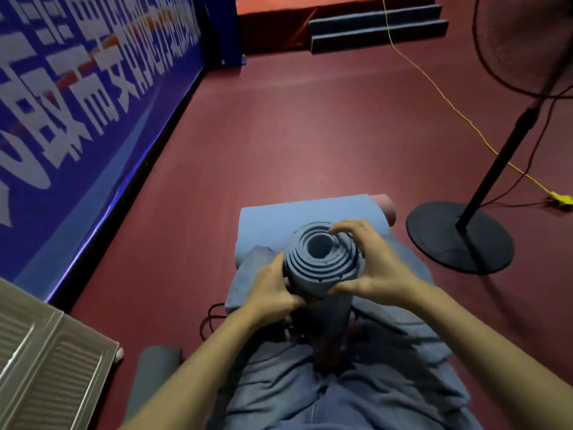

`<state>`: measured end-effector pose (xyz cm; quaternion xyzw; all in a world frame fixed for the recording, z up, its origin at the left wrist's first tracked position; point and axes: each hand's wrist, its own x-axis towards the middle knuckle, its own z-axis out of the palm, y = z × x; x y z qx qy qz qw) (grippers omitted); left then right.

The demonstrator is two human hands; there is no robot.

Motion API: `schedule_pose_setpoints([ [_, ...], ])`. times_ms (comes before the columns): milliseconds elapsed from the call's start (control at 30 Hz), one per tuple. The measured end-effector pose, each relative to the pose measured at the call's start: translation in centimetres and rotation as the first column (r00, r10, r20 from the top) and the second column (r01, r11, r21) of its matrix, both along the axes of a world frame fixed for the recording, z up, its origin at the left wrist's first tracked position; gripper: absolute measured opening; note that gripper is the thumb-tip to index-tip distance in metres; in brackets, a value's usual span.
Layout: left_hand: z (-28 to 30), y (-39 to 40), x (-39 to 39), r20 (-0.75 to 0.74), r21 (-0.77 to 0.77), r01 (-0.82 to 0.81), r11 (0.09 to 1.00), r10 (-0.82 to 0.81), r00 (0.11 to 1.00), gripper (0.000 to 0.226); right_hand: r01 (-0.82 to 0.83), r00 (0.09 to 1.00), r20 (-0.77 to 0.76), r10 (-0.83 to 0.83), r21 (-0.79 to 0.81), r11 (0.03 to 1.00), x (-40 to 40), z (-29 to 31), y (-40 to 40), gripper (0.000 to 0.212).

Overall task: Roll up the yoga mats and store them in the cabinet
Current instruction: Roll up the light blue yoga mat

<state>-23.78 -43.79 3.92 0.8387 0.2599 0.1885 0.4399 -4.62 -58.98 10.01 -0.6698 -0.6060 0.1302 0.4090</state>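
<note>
- Underfoot, a dark red matte floor point(279, 135) fills most of the view.
- Along the left side runs a long blue fabric banner point(93, 88) with large white characters, its lower edge meeting the floor.
- At lower left stands a pale grey slatted cabinet panel point(46, 367), angled toward the banner.
- At right stands a black pedestal fan with a round flat base point(459, 237); its pole rises to a wire cage at the upper right corner.
- A thin yellow cord point(434, 85) crosses the floor from the top of the view to a yellow plug near the fan base.
- Blue-grey carpeted steps point(378, 26) sit at the top centre, against a red platform.
- The person's blue denim legs point(356, 383) occupy the lower centre.
- A light blue foam mat point(310, 212) lies flat just beyond the hands, with a pink rolled mat point(386, 206) touching its far right corner.
- A dark blue-grey rolled yoga mat point(322, 259) stands on end over the lap, its spiral end facing the camera, layers uneven.
- The left hand point(276, 287) grasps the roll's left side, fingers wrapped behind it.
- The right hand point(372, 268) grasps the right side, fingers curled over the top rim and thumb pressed to the near edge.
</note>
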Motion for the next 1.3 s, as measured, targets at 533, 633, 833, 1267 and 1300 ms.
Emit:
schedule_pose_setpoints([
  [533,-4.5,9.6,-4.0,0.106,-0.482,-0.4,0.779,0.505,0.857,0.027,0.076,0.554,-0.781,-0.287,-0.296,0.952,8.3,-1.9,7.0,0.046],
  [633,-10.9,13.8,-5.4,-0.181,-0.398,-0.677,0.619,0.67,0.72,0.018,0.191,0.552,-0.667,-0.5,-0.482,0.855,9.9,-5.3,13.0,0.021],
  [833,-23.2,17.0,-7.7,-0.67,-0.167,-0.762,0.625,0.495,0.553,0.003,0.094,0.502,-0.533,-0.681,-0.749,0.656,10.9,-14.8,22.6,0.018],
  [1267,-41.2,17.0,-9.2,-0.972,-0.052,-0.88,0.471,0.177,0.152,0.079,-0.094,0.932,-0.321,-0.168,-0.661,0.744,6.7,-15.5,32.1,0.018],
  [1300,-42.5,16.8,-9.3,-0.974,-0.038,-0.886,0.462,0.181,0.136,0.079,-0.118,0.924,-0.348,-0.158,-0.651,0.75,6.5,-15.1,32.4,0.021],
])
